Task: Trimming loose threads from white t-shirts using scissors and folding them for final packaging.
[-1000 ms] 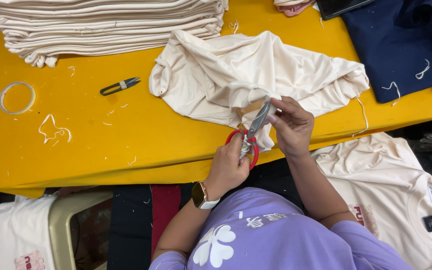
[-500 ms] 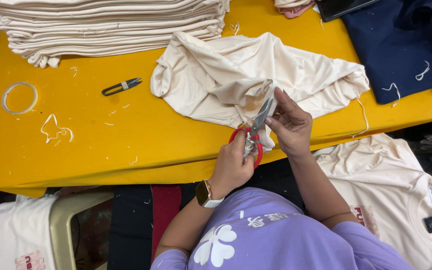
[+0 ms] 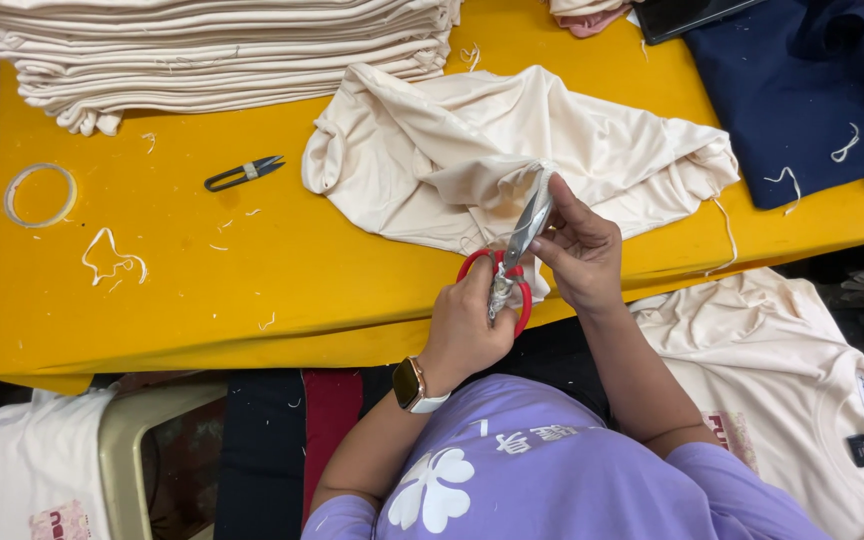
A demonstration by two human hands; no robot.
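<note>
My left hand (image 3: pixel 467 330) grips red-handled scissors (image 3: pixel 508 272) at the table's front edge, blades pointing up at a fold of a cream garment (image 3: pixel 472 150). My right hand (image 3: pixel 580 250) pinches that fold of cream cloth beside the blades. The garment lies crumpled across the yellow table (image 3: pixel 202 290). A watch with a white band sits on my left wrist.
A tall stack of folded cream garments (image 3: pixel 222 50) fills the back left. Small black thread snips (image 3: pixel 242 173), a tape ring (image 3: pixel 40 194) and thread scraps lie on the left. A navy garment (image 3: pixel 802 90) lies at the back right, another cream shirt (image 3: pixel 802 380) hangs below the table.
Both hands have stayed at the front edge; the scissors have tilted slightly more upright against the cloth fold, and my right hand has shifted its pinch a little upward.
</note>
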